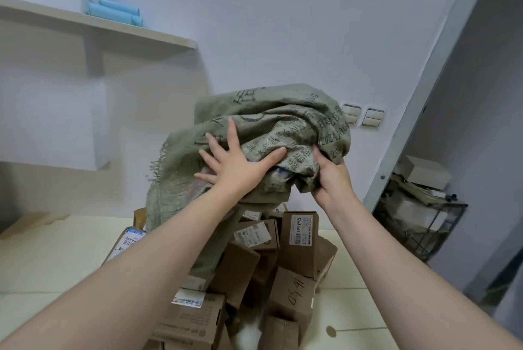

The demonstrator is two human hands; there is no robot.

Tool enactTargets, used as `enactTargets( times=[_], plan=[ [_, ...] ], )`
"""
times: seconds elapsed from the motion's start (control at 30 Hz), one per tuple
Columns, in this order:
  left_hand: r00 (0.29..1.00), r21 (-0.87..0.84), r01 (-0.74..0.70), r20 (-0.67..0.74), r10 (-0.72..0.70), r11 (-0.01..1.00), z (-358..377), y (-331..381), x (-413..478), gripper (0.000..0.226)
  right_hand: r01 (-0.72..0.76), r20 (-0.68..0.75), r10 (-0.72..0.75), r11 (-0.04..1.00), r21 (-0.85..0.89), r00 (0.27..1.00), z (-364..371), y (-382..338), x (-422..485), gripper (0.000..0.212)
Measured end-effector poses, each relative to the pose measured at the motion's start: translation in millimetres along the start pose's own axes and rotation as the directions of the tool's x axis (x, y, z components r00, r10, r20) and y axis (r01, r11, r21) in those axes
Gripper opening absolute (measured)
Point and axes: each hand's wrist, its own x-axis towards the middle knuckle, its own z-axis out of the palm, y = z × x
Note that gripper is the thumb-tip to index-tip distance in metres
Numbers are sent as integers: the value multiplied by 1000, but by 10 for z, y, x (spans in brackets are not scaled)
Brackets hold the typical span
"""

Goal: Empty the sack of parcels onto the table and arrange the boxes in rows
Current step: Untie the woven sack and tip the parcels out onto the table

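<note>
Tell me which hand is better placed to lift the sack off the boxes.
Probably the right: the right hand grips a fold of the sack, while the left hand only presses flat against it with spread fingers.

You have one sack (pixel 271 123) and two hands on it, left hand (pixel 237 164) and right hand (pixel 331 178). At least eight boxes (pixel 300 236) counted; the heap hides more. Two wall switches (pixel 373 117), one shelf (pixel 158 35), one wire rack (pixel 427 225).

"12V4A 5525" on box label (pixel 300 229)
</note>
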Motion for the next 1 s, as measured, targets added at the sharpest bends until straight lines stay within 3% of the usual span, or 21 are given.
enactTargets(
  times=[0.17, 0.3, 0.5, 0.6, 0.73, 0.8, 0.9, 0.93, 1.0],
  plan=[
    [996, -104, -75, 29, 79, 992, -107, 230, -44, 122, -52, 40, 46, 984, 168, 998, 19, -76, -73, 42],
    [996, -87, -83, 31, 86, 993, -174, 299, -37, 129, -173, 41, 169, 975, 136, 985, 2, -109, -112, 38],
    [978, -475, 27, 194, 75, 879, -19, 244, -171, 153, -433, 114, 433, 901, -20, 894, 11, 60, -356, 45],
    [961, -592, 88, 264, 89, 801, 30, 141, -199, 147, -500, 131, 506, 862, -83, 852, -8, 88, -445, 41],
    [992, -550, 15, 115, 58, 835, 34, -11, -182, 122, -565, 135, 597, 797, -214, 791, 3, 54, -569, 24],
    [1000, -539, -20, 9, 29, 842, -6, -18, -150, 112, -596, 43, 632, 750, -288, 774, 1, 40, -603, 39],
    [980, -575, -52, -188, -70, 817, -91, -8, -97, 104, -666, -218, 629, 699, -260, 746, -126, 86, -563, 103],
    [965, -604, -57, -238, -112, 795, -110, -10, -90, 103, -689, -268, 635, 679, -255, 725, -161, 107, -573, 114],
    [950, -679, -55, -261, -170, 732, -99, -26, -108, 103, -705, -195, 678, 697, -135, 708, -151, 170, -611, 107]
  ],
)
